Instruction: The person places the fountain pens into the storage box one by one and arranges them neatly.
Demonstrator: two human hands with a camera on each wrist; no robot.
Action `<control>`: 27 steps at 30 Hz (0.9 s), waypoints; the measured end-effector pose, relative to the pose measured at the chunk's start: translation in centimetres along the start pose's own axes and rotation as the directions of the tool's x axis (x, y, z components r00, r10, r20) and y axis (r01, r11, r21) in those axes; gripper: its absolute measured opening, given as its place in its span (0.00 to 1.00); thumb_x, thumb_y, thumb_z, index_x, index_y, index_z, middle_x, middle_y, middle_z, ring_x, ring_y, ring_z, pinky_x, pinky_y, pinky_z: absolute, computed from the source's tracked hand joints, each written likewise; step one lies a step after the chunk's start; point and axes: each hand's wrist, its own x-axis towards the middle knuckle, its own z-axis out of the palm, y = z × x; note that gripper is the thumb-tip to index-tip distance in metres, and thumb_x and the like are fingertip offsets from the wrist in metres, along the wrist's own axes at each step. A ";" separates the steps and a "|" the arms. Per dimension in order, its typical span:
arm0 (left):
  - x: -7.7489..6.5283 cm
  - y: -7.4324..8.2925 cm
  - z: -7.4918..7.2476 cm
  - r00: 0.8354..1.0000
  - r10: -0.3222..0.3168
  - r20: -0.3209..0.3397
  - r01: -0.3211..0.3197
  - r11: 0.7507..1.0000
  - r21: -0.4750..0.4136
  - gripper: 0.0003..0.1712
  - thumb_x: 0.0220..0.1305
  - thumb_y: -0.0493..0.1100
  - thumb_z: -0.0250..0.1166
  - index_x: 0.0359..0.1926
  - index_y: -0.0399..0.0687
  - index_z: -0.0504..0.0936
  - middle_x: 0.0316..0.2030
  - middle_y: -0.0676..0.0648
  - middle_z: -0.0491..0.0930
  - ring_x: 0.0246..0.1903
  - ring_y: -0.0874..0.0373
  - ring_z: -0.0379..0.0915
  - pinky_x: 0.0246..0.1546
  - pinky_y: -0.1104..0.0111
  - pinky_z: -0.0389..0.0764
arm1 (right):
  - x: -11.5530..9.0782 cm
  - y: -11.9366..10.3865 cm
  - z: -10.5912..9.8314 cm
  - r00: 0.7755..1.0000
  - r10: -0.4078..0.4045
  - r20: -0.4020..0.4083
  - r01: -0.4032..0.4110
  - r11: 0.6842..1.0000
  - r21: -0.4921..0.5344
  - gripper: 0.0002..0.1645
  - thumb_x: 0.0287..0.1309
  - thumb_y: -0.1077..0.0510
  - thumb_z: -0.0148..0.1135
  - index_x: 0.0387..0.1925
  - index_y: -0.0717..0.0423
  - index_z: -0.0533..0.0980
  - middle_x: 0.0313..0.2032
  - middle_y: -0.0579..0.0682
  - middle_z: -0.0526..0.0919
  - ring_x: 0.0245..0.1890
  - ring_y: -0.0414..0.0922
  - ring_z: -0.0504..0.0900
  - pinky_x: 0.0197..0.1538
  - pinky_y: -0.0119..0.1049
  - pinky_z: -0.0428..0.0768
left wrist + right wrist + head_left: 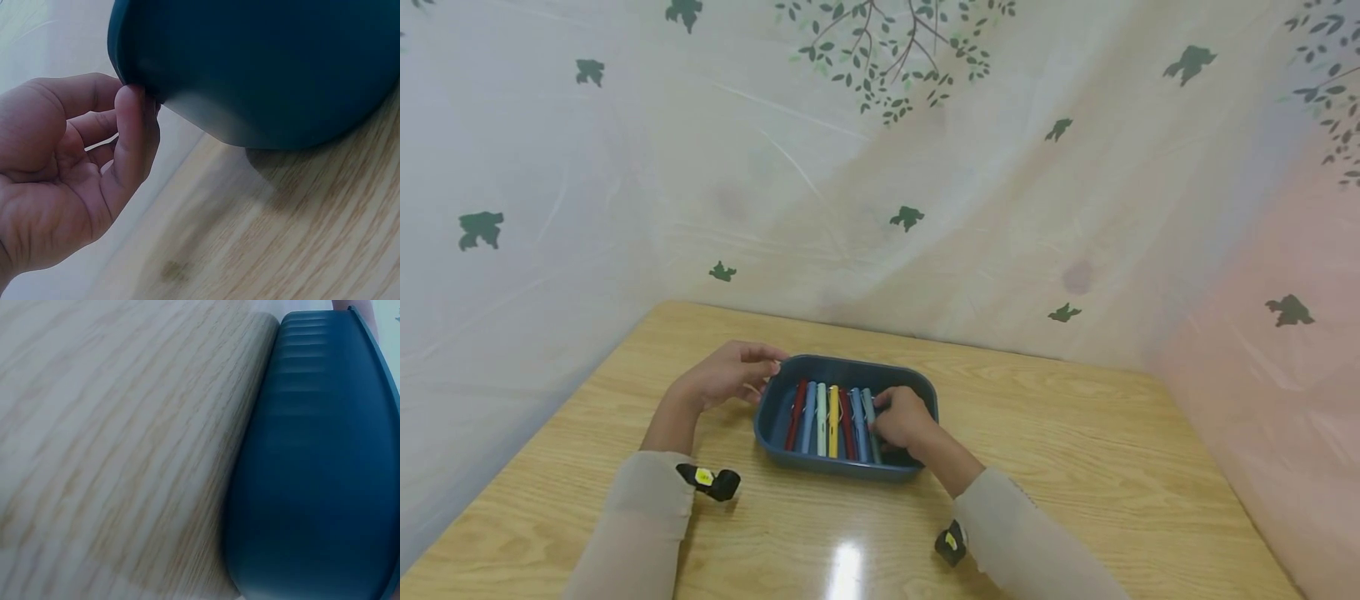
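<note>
A dark blue oblong bin [838,468] rests on the table, with several capped pens lying side by side in it. Among them are a dark red pen [796,417], a mint pen [822,421] and a yellow pen [833,421]. My left hand [737,372] pinches the bin's rim at its left end; the left wrist view shows thumb and fingers at that edge. Reaching in over the right end, my right hand [904,419] has curled fingers on the grey-green pen [870,417], the rightmost in the row. Only the bin's outer wall [312,475] fills the right wrist view, hiding those fingers.
The wood-grain table [1060,483] extends on both sides of the bin. Behind it hangs a pale cloth [820,225] printed with leaves and branches. Each sleeve carries a black wrist camera, one on the left [718,483], one on the right [951,543].
</note>
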 end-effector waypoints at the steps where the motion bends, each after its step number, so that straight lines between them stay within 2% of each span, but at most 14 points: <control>1: 0.0 0.0 0.0 1.000 -0.001 0.000 0.001 1.000 -0.003 0.22 0.76 0.41 0.58 0.66 0.37 0.74 0.49 0.40 0.81 0.39 0.50 0.79 0.38 0.62 0.85 | 0.0 0.0 0.0 1.000 -0.003 0.002 0.003 1.000 0.003 0.24 0.56 0.74 0.63 0.56 0.67 0.75 0.42 0.59 0.78 0.25 0.46 0.81 0.27 0.34 0.83; 13: 0.1 0.0 -0.1 1.000 0.016 0.012 -0.016 1.000 0.000 0.23 0.76 0.42 0.59 0.67 0.36 0.74 0.49 0.40 0.81 0.39 0.51 0.79 0.37 0.62 0.85 | -0.4 -0.4 -0.2 1.000 -0.014 -0.011 0.014 0.999 -0.030 0.23 0.55 0.74 0.63 0.54 0.67 0.76 0.42 0.59 0.79 0.25 0.47 0.83 0.29 0.37 0.83; 19: 0.1 0.0 0.0 1.000 0.005 0.003 -0.005 1.000 -0.005 0.23 0.77 0.41 0.59 0.67 0.37 0.73 0.49 0.40 0.81 0.40 0.51 0.78 0.38 0.62 0.85 | -0.7 -0.6 -0.6 0.999 -0.029 -0.016 0.029 1.000 -0.006 0.21 0.58 0.73 0.62 0.55 0.65 0.77 0.44 0.59 0.80 0.27 0.48 0.83 0.32 0.38 0.82; 27: 0.0 -0.3 -0.1 1.000 0.006 0.005 -0.006 1.000 -0.020 0.24 0.76 0.41 0.59 0.68 0.36 0.73 0.49 0.40 0.81 0.40 0.50 0.79 0.37 0.62 0.85 | -0.5 -1.0 -1.3 0.997 -0.063 -0.032 0.064 0.997 0.032 0.24 0.58 0.74 0.62 0.58 0.67 0.75 0.33 0.56 0.78 0.27 0.49 0.83 0.32 0.37 0.84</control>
